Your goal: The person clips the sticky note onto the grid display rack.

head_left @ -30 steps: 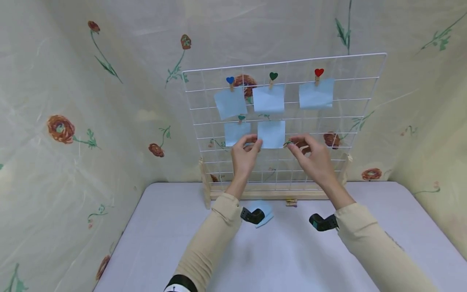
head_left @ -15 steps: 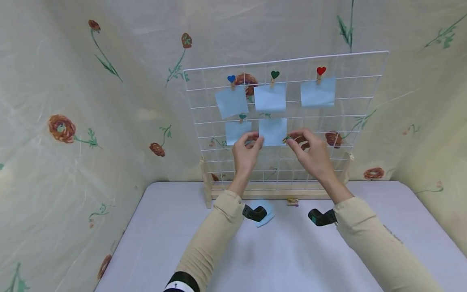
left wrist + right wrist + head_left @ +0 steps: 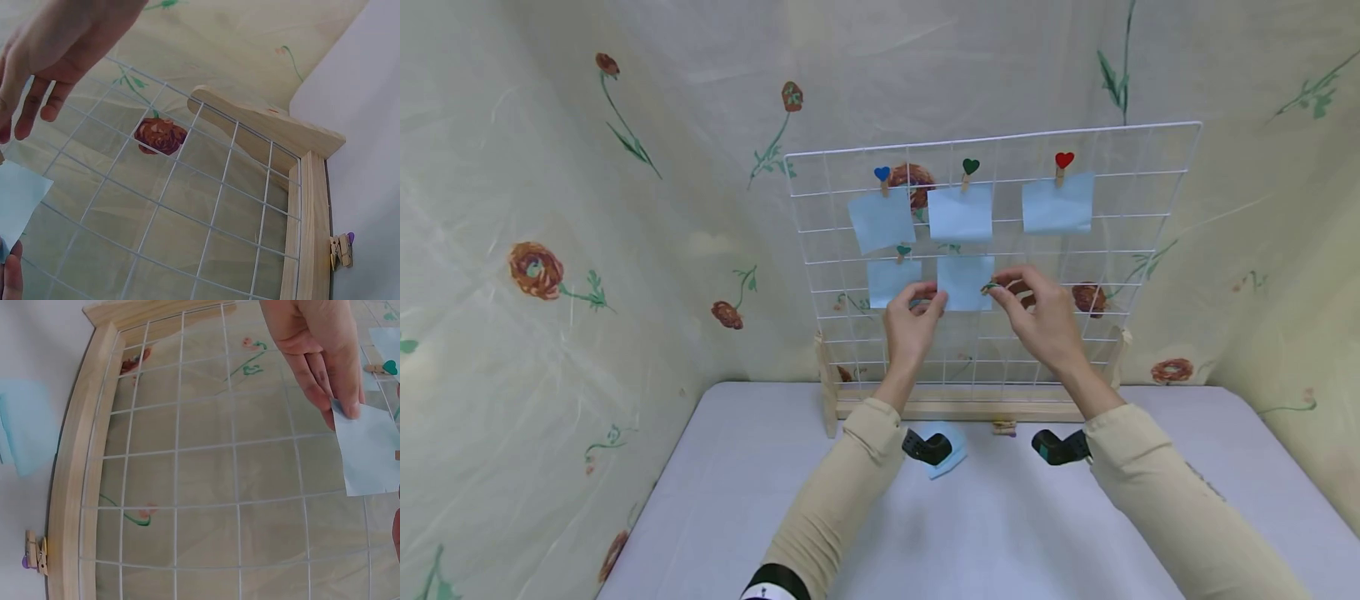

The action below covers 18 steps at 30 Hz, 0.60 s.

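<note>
My left hand (image 3: 913,329) pinches the lower left edge of a light blue sheet of paper (image 3: 964,283), which lies against the white wire grid (image 3: 1037,350). The right wrist view shows the thumb on one corner of that sheet (image 3: 372,453). At the sheet's right edge, my right hand (image 3: 1043,321) holds a small clothespin with a green heart (image 3: 988,288) between thumb and fingertips. In the left wrist view my right hand (image 3: 62,44) appears at the upper left, while only the fingertips of my left hand (image 3: 12,275) show.
Three blue sheets hang above from clothespins with a blue heart (image 3: 882,173), a green heart (image 3: 971,167) and a red heart (image 3: 1064,160). Another sheet (image 3: 887,283) hangs left. The grid's wooden base (image 3: 955,410) stands on the table; clothespins (image 3: 1003,428) and blue paper (image 3: 951,454) lie before it.
My right hand has moved slightly left with the clothespin, which now overlaps the sheet's right edge. My left hand keeps its pinch. The head view has shifted slightly.
</note>
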Available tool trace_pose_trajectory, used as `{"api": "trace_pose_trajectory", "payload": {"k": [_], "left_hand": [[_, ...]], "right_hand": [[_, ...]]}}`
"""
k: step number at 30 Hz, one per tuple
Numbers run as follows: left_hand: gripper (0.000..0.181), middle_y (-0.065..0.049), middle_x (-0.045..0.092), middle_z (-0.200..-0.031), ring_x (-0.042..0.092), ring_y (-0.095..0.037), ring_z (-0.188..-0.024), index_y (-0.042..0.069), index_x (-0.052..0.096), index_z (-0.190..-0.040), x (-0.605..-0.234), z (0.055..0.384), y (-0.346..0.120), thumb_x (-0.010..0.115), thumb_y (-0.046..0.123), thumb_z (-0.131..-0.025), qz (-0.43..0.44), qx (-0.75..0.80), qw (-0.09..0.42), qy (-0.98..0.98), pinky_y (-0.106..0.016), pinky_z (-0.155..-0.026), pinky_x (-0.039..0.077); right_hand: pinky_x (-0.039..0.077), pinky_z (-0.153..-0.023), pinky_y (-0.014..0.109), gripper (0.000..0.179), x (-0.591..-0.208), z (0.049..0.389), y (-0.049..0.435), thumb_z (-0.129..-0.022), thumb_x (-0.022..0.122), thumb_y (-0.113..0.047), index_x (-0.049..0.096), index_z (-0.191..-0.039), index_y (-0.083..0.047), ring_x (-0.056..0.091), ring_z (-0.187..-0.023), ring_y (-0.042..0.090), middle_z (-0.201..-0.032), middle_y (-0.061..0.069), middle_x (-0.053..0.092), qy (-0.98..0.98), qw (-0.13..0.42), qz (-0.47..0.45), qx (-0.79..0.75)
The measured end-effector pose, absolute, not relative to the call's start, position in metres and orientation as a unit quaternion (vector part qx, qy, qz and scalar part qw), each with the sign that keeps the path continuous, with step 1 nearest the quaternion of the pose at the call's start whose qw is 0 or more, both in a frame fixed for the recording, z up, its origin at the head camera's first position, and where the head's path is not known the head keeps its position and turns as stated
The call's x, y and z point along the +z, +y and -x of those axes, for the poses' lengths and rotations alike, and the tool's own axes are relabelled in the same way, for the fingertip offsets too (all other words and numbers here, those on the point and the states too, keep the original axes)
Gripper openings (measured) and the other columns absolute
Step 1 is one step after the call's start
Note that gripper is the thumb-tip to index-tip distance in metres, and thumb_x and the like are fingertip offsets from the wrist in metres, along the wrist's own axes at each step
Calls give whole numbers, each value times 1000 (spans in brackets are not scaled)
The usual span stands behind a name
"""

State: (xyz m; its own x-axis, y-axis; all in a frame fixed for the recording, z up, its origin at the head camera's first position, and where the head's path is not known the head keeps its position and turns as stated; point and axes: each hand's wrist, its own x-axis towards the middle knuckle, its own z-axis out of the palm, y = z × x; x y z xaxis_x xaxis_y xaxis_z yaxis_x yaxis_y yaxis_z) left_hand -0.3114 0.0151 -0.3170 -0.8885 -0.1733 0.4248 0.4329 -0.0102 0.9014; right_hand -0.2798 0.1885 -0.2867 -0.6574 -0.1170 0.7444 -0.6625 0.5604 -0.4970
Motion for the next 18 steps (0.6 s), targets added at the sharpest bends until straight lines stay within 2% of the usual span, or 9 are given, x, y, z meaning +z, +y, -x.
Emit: {"api": "trace_pose_trajectory", "payload": {"k": [3,9,18], "left_hand": [[19,-18,66,-95,69,-37,-83,1,67,-103,-320,314,14,69,8,-85,102,-706,213,-668,-24,-66,56],[20,-27,65,-98,66,-45,-85,-9,63,-103,-298,294,12,65,0,-85,105,-702,205,-674,-23,-65,55],[19,-26,65,-98,67,-42,-84,-10,63,-102,-294,290,12,65,0,-86,98,-695,207,-682,-26,-67,57]], "right_hand": [[44,-65,15,18,-284,282,187,-91,63,-15,63,-106,-6,61,-85,16,-97,9,67,-816,344,-239,398],[43,-65,15,17,-276,288,184,-91,62,-16,63,-105,-5,61,-85,18,-98,11,67,-811,352,-231,405],[43,-61,10,13,-273,294,182,-88,66,-12,66,-97,-3,55,-78,0,-92,10,68,-787,385,-228,425]]}}
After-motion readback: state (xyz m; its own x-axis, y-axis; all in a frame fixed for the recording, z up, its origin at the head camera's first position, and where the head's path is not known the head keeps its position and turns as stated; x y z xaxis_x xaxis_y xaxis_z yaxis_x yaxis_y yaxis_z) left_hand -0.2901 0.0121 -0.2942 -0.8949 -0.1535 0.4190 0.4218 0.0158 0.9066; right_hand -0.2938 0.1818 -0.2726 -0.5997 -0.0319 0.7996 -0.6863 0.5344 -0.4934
